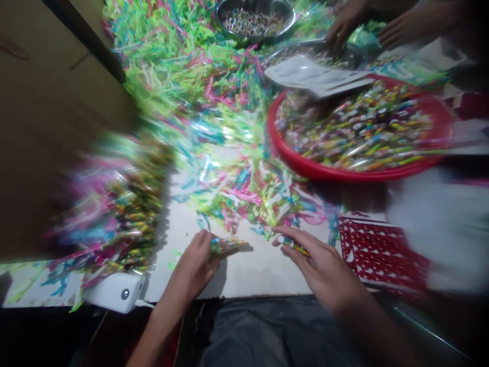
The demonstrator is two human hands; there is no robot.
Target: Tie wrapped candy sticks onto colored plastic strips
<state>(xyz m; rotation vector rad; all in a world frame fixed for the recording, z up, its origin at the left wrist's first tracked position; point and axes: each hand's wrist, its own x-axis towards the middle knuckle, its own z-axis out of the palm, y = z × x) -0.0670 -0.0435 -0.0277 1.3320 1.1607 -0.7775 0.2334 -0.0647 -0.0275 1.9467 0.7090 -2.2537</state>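
**Both hands closed on wrapped sweets, just below the red basin**

The left hand point(193, 267) curls its fingers tightly around a short bundle of clear-wrapped sweets point(225, 246). The right hand point(324, 270) holds its fingers together, pinching a thinner sweet strip point(296, 248). Both lie on a white tabletop point(260, 272) below the red plastic basin point(305, 171) heaped with sweets. Shredded cellophane point(225, 86) spreads left of it; a co-worker's hands point(362, 25) reach beyond it.

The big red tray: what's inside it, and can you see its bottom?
The red tray is heaped with small colourful wrapped pieces; they cover its floor, so the bottom cannot be seen.
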